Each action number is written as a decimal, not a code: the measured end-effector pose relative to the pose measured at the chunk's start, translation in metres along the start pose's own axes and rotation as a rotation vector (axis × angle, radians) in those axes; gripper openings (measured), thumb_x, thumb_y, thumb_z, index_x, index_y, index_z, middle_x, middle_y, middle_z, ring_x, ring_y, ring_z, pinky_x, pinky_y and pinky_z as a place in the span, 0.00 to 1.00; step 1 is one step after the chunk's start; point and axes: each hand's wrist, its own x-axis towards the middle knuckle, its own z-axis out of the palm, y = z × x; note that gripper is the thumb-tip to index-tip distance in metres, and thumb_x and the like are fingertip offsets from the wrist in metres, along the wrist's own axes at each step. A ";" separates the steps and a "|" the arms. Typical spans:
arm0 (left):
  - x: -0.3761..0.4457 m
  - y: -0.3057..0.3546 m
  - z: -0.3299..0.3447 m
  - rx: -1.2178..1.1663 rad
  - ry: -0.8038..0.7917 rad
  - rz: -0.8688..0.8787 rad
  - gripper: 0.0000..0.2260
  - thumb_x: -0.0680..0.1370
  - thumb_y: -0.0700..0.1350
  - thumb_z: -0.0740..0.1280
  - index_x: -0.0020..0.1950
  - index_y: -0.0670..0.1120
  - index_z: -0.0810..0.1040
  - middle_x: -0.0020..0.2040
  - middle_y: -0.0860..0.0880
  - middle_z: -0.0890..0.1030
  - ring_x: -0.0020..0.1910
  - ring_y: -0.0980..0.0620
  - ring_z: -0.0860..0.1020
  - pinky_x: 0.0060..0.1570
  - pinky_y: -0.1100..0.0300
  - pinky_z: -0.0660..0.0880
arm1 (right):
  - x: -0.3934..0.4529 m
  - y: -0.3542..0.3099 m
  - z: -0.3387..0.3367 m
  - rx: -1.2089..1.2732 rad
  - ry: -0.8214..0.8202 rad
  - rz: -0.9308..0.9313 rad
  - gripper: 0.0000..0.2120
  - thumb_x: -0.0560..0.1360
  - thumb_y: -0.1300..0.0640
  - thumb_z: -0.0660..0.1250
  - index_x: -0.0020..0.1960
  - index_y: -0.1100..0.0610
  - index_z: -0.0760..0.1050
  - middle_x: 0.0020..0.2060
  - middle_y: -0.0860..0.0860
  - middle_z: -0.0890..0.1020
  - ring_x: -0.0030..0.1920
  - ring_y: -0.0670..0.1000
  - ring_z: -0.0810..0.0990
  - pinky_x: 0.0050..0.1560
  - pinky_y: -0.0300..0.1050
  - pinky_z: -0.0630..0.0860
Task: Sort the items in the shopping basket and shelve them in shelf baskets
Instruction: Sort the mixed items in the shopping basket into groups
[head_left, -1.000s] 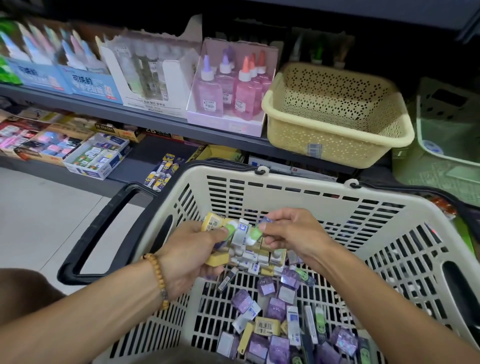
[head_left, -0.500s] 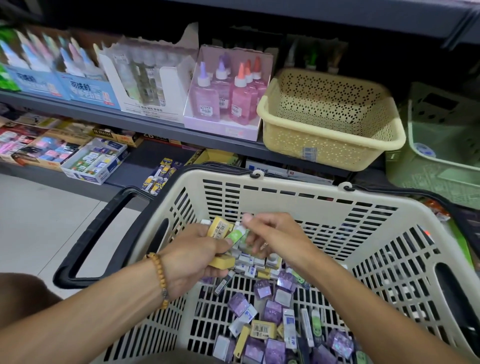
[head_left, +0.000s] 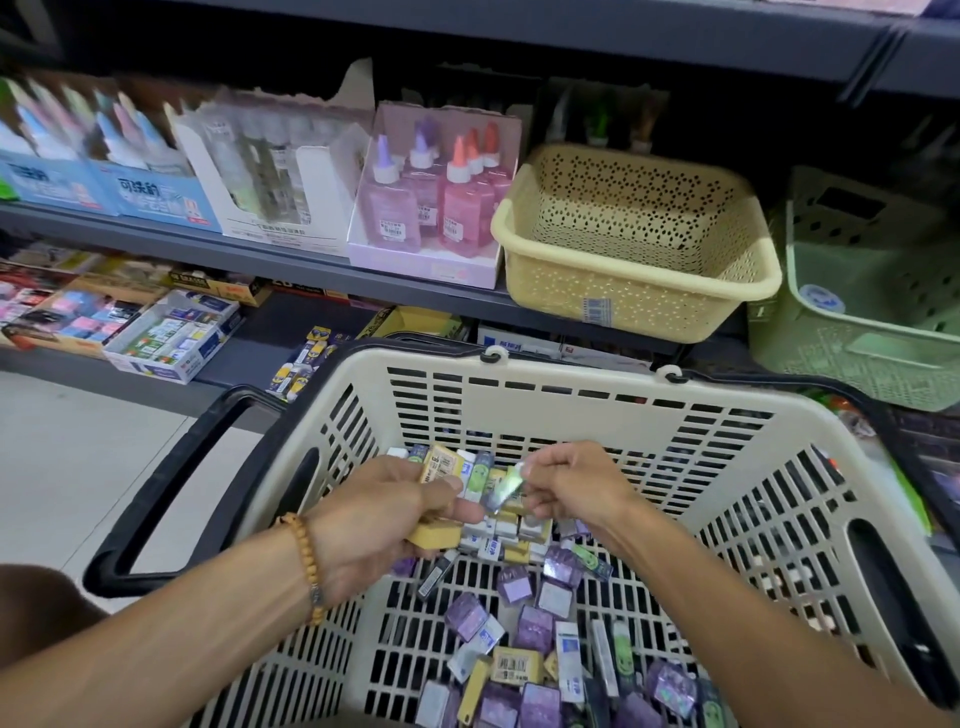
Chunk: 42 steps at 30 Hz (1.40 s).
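A cream shopping basket (head_left: 571, 400) with black handles fills the lower view; several small erasers (head_left: 524, 639), purple, yellow and white, lie on its floor. My left hand (head_left: 384, 525) grips a bunch of small erasers (head_left: 452, 467), yellow, white and green ones fanned above its fingers. My right hand (head_left: 571, 488) pinches a small green-and-white eraser (head_left: 506, 486) right beside that bunch. On the shelf above stand a yellow shelf basket (head_left: 639, 291) and a green shelf basket (head_left: 857, 358).
Boxes of glue bottles (head_left: 431, 208) line the grey shelf to the left of the yellow basket. Lower shelves hold trays of small stationery (head_left: 171, 332). Pale floor tiles (head_left: 67, 457) show at the left.
My hands have sunk slightly into the basket. The right hand now pinches a green eraser against the left hand's bunch. The camera has tilted up a little.
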 end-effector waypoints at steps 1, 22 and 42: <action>0.001 -0.001 -0.001 0.014 -0.016 -0.001 0.06 0.79 0.38 0.66 0.53 0.37 0.75 0.45 0.39 0.85 0.25 0.56 0.77 0.25 0.62 0.72 | 0.002 0.000 0.005 0.004 -0.003 0.004 0.04 0.77 0.66 0.68 0.52 0.62 0.78 0.41 0.58 0.85 0.37 0.51 0.85 0.40 0.43 0.83; 0.006 -0.007 -0.003 0.139 0.002 0.007 0.12 0.74 0.26 0.65 0.55 0.37 0.78 0.53 0.40 0.81 0.51 0.46 0.83 0.46 0.61 0.80 | -0.008 0.002 -0.022 -0.245 -0.057 0.027 0.08 0.79 0.59 0.67 0.42 0.60 0.80 0.30 0.52 0.82 0.29 0.47 0.80 0.30 0.38 0.76; 0.003 -0.027 0.019 0.731 -0.159 0.322 0.16 0.71 0.43 0.76 0.55 0.49 0.75 0.49 0.49 0.80 0.46 0.48 0.82 0.46 0.55 0.82 | -0.077 -0.015 -0.023 -0.263 -0.181 -0.136 0.03 0.78 0.58 0.68 0.48 0.58 0.78 0.36 0.52 0.85 0.32 0.45 0.83 0.31 0.33 0.76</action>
